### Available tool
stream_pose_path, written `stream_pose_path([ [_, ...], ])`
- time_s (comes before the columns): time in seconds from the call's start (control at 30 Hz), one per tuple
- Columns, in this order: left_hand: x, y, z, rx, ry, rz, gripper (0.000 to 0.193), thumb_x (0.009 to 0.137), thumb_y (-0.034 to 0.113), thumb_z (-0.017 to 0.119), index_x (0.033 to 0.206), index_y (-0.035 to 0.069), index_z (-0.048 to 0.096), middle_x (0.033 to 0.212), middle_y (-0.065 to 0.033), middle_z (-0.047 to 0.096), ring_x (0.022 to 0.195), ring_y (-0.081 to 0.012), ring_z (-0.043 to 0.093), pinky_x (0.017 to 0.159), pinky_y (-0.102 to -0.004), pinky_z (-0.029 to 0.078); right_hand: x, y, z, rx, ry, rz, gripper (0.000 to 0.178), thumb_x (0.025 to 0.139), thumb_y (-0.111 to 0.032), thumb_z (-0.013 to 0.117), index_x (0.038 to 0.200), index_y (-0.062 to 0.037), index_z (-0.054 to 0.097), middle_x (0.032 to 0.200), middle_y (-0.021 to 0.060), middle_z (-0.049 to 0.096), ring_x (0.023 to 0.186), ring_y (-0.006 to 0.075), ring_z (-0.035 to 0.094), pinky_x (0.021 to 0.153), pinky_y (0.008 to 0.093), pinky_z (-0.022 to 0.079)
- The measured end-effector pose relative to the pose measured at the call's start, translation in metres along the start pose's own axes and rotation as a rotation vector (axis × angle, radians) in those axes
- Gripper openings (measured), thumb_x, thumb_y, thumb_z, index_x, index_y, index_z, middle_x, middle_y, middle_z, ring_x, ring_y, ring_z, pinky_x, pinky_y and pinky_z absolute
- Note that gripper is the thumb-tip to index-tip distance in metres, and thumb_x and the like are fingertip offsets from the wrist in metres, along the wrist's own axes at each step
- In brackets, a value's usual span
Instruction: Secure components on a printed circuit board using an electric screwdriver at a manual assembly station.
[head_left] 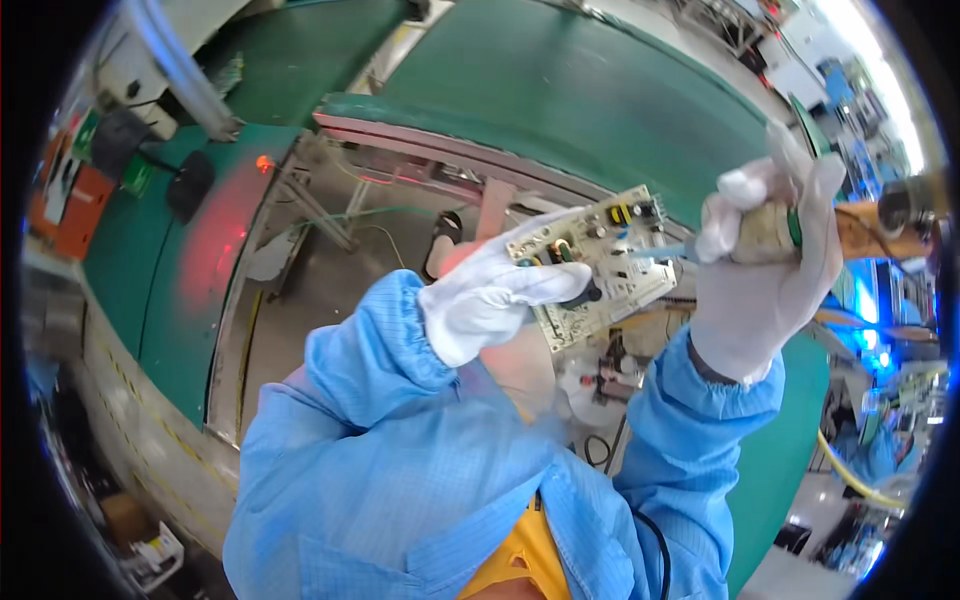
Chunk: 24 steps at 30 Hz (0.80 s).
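Note:
My left hand (485, 305), in a white glove, grips a pale circuit board (630, 275) by its left part, with the thumb lying across its face. Tilted in the air, the board carries black, yellow and blue components. In my white-gloved right hand (755, 300) is a rounded beige squeeze bottle (765, 235), with the fingers wrapped round it. Its pale bluish nozzle (668, 251) points left and reaches the right side of the board. Whether the tip touches the board, I cannot tell. Part of a green ring shows on the bottle between my fingers.
Beyond my hands runs a green conveyor belt (540, 75) with a metal edge rail (460, 150). A green-topped bench (150, 290) stands at the left, with a red light (264, 163) at its edge. An orange-brown post (880, 230) lies close to my right hand.

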<state>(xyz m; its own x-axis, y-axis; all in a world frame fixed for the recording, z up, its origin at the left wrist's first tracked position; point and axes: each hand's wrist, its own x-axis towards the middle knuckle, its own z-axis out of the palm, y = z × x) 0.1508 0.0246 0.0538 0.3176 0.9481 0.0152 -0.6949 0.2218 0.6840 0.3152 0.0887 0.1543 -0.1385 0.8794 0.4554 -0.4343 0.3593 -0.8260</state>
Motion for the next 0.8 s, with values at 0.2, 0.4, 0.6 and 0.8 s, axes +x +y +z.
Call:
stream_pose_path([
  [0.2,0.001,-0.014,0.000,0.052,0.012,-0.102,0.059,0.091,0.018,0.066,0.141,0.002,0.039,0.129,-0.0090,0.055,0.120,-0.0173,0.051,0.101,-0.0319,0.042,-0.002,0.013,-0.008,-0.214,-0.005,-0.207,0.050,0.102,-0.035,0.038,0.115,0.0088,0.059,0.080,0.0117,0.057,0.051,0.0156,0.046,0.045,0.0255,0.039],
  [0.4,-0.009,-0.028,-0.005,0.382,-0.049,0.038,0.062,0.090,0.020,0.066,0.142,0.002,0.038,0.128,-0.0101,0.054,0.119,-0.0173,0.051,0.101,-0.0325,0.042,-0.005,0.000,-0.013,-0.146,-0.080,-0.144,0.048,0.101,-0.032,0.039,0.114,0.0093,0.059,0.080,0.0128,0.057,0.052,0.0157,0.048,0.048,0.0272,0.041],
  [0.6,-0.009,-0.016,0.011,0.469,-0.048,0.087,0.065,0.088,0.020,0.070,0.141,0.002,0.038,0.125,-0.0098,0.056,0.117,-0.0169,0.052,0.100,-0.0318,0.043,-0.014,-0.012,-0.007,-0.418,0.028,-0.091,0.045,0.100,-0.028,0.039,0.115,0.0096,0.059,0.081,0.0136,0.058,0.053,0.0154,0.050,0.049,0.0280,0.043],
  [0.8,-0.007,-0.016,0.013,0.212,0.007,-0.092,0.069,0.084,0.020,0.074,0.140,0.001,0.039,0.122,-0.0094,0.058,0.114,-0.0157,0.054,0.099,-0.0307,0.043,-0.005,0.003,-0.016,-0.223,-0.053,-0.147,0.047,0.099,-0.030,0.039,0.113,0.0095,0.061,0.079,0.0138,0.059,0.052,0.0145,0.050,0.047,0.0271,0.043],
])
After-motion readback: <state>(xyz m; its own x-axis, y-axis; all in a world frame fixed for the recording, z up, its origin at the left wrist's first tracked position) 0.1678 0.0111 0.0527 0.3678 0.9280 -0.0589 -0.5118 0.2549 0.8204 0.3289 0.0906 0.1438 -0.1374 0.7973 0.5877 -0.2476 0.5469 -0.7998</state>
